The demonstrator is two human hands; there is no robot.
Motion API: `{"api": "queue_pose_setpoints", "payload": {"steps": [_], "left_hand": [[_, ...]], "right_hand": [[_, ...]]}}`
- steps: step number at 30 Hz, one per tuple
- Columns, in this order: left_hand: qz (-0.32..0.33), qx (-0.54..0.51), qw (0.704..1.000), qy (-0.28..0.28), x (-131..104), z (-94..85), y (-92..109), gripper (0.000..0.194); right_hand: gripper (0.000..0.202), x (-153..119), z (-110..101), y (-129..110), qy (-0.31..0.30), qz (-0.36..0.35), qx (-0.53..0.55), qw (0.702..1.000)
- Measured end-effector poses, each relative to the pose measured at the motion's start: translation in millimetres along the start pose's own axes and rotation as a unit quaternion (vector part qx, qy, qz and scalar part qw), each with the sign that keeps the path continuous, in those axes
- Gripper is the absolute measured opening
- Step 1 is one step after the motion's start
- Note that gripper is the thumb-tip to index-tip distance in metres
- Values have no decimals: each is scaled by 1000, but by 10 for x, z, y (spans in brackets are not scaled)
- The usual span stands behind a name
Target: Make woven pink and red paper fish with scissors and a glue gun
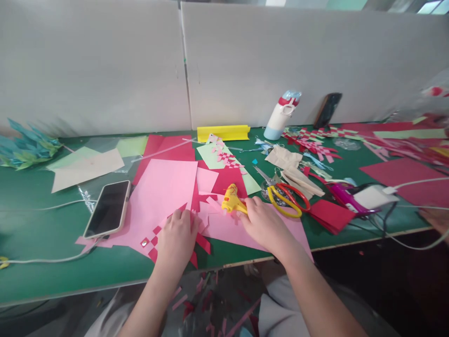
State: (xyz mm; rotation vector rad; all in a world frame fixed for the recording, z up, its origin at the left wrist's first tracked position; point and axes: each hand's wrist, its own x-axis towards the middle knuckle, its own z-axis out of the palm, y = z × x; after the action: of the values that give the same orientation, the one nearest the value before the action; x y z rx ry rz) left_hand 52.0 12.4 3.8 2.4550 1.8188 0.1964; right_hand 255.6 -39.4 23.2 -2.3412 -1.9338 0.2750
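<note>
My left hand (pixel 177 239) lies over a woven red-and-pink paper fish (pixel 153 242), its fingers curled together and holding it against the pink paper. The fish's round eye shows left of the hand, and red strips (pixel 202 243) stick out on the right. My palm hides the fish's middle. A small yellow glue gun (pixel 232 198) is gripped by its handle in my right hand (pixel 264 223), nozzle end pointing left and away from me. Beneath both hands spread pink sheets (pixel 174 182) of paper. Scissors (pixel 286 194) with red and yellow handles lie just beyond my right hand.
A phone (pixel 108 208) with a cable lies left. Behind are a yellow folded strip (pixel 223 133), a bottle (pixel 282 114) and a dark phone (pixel 328 110) against the partition (pixel 105 65). Chargers (pixel 373 196) with cables and red paper (pixel 410 180) are on the right, near another person's hand (pixel 437 220).
</note>
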Motion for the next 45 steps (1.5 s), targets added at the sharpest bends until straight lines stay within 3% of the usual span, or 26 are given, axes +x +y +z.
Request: {"api": "queue_pose_setpoints", "payload": {"steps": [5, 8, 11, 18, 22, 30, 34, 42, 45], "left_hand": [[1, -8, 1000, 2, -7, 13, -7, 35], [6, -9, 1000, 9, -11, 20, -16, 39], [9, -9, 1000, 4, -23, 4, -23, 45], [8, -24, 1000, -1, -40, -9, -22, 38], [8, -20, 1000, 3, -42, 9, -38, 33], [15, -43, 999, 23, -83, 47, -125, 29], [17, -48, 998, 21, -92, 43, -133, 30], [27, -35, 998, 38, -93, 54, -117, 30], [47, -26, 997, 50, -111, 80, -117, 31]], "right_hand": [[27, -2, -55, 22, 28, 13, 112, 993], [27, -10, -88, 51, 27, 10, 234, 972], [36, 11, -80, 82, -1, 16, 368, 930], [55, 116, -3, 144, -97, 49, 600, 793], [55, 121, -18, 159, -113, 53, 643, 755], [53, 120, 13, 122, -161, 35, 650, 742], [49, 103, 9, 76, -184, 25, 671, 717], [65, 108, 70, 12, -174, -17, 733, 658], [68, 140, 146, 29, -188, -56, 734, 650]]}}
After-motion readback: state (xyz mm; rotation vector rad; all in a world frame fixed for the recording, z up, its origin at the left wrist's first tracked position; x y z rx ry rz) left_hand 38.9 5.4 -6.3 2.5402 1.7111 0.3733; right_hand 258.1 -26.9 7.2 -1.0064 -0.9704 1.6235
